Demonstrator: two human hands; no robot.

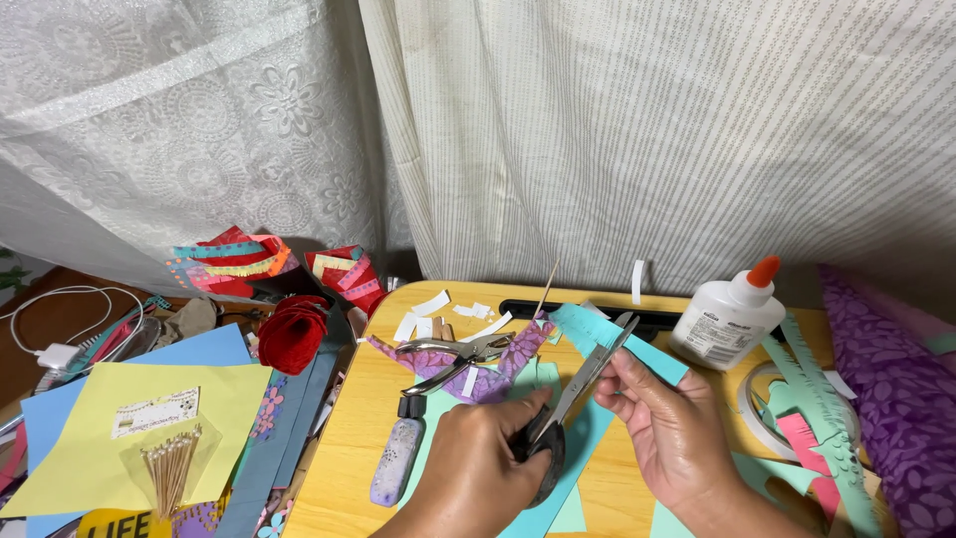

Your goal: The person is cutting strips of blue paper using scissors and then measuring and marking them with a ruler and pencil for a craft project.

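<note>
At far left, a yellow paper sheet [90, 438] lies over a blue sheet [199, 351], with a clear packet of pins [171, 468] on top. To its right sits a red paper rose [292, 334]. On the wooden lap table [349, 448], a metal hole punch [453, 357] rests on a purple patterned paper piece [493, 377], and a grey tube [398, 461] lies just below it. The left hand [476, 473] is closed around the black handles of the scissors [578, 389]; the blades point up and to the right and are slightly parted. The right hand [669, 428] pinches the teal paper strip [607, 339] between thumb and fingertips, holding it against the blades near the table centre. Further right stands a white glue bottle [727, 319] with an orange cap, then a tape roll [762, 403] and purple leaf-print fabric [891, 399].
</note>
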